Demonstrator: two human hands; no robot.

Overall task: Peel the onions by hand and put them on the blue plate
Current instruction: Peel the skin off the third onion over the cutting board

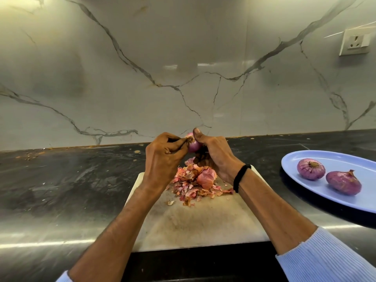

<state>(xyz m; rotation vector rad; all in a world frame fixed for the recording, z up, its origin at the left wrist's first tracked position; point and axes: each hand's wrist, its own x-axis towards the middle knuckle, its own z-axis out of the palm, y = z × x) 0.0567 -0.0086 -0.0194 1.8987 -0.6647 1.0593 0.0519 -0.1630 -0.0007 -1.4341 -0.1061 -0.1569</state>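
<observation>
While the right hand grips the onion, the left hand pinches its root.

dark counter bears a white cutting board and blue plate.

No legible text, labels, brands or numbers anywhere in view.

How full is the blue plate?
Partly full: one peeled onion and a second onion lie on the blue plate; the rest is bare.
</observation>
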